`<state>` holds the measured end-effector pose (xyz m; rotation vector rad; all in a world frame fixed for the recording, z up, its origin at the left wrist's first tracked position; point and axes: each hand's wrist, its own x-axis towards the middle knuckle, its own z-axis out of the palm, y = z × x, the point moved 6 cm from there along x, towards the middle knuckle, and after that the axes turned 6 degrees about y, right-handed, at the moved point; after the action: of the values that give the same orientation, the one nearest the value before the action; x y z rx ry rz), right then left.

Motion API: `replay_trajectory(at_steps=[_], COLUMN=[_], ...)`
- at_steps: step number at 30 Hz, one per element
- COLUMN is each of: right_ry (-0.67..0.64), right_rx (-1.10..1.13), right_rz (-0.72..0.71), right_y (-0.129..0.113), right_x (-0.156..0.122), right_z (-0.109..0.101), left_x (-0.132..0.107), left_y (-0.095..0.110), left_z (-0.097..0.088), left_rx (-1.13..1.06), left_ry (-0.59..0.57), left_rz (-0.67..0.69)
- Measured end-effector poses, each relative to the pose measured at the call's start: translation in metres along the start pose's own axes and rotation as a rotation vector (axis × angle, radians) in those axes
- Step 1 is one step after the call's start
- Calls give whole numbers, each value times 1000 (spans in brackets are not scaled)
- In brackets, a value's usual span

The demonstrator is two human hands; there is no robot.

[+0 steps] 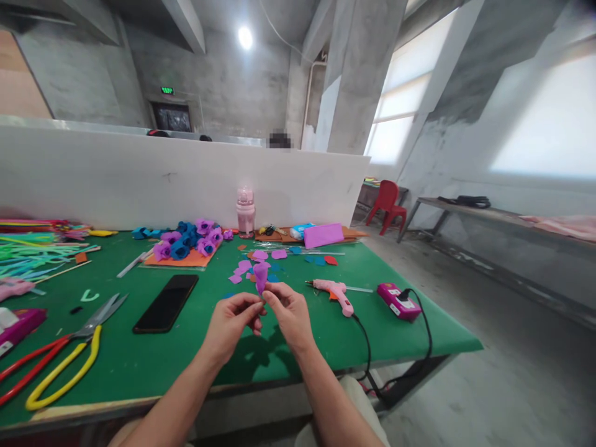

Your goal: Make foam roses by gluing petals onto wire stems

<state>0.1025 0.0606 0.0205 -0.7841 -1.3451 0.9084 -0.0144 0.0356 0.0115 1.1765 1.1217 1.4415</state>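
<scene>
— What do you see at the left?
— A black phone (166, 303) lies flat, near the left hand (233, 323). This hand pinches the purple paper bud (261, 276) at its lower end.
— And the bud, where exactly?
— It stands upright above both grips. The right hand (292, 313) pinches its narrow base also, by thumb and finger. Further right lies a pink glue gun (336, 292), apart.

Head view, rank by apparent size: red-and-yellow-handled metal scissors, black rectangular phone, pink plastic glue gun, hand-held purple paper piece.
1. Scissors
2. Phone
3. Glue gun
4. Purple paper piece
</scene>
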Motion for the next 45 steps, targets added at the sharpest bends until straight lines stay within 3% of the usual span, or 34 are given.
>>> replay_trajectory(at_steps=[6, 9, 13, 16, 18, 23, 38, 45], right_ry=[60, 2, -88, -71, -44, 41, 43, -14], right_rx=[-5, -10, -27, -37, -85, -230, -332, -358], right_rz=[82, 89, 46, -69, -160, -254, -356, -368], right_y=[6, 6, -1, -15, -25, -33, -38, -41], right_x=[-1, -2, -1, 0, -1, -3, -6, -8], right_z=[-3, 0, 2, -2, -4, -9, -11, -8], left_x=[0, 0, -1, -3, -3, -3, -3, -1], left_y=[-1, 0, 11, 19, 19, 15, 9, 10], left_z=[3, 3, -6, -12, -13, -9, -3, -11], left_rx=[3, 52, 256, 388, 415, 478, 489, 509], left_ry=[12, 25, 125, 198, 201, 174, 118, 165], left_rz=[-14, 25, 221, 393, 435, 467, 492, 511])
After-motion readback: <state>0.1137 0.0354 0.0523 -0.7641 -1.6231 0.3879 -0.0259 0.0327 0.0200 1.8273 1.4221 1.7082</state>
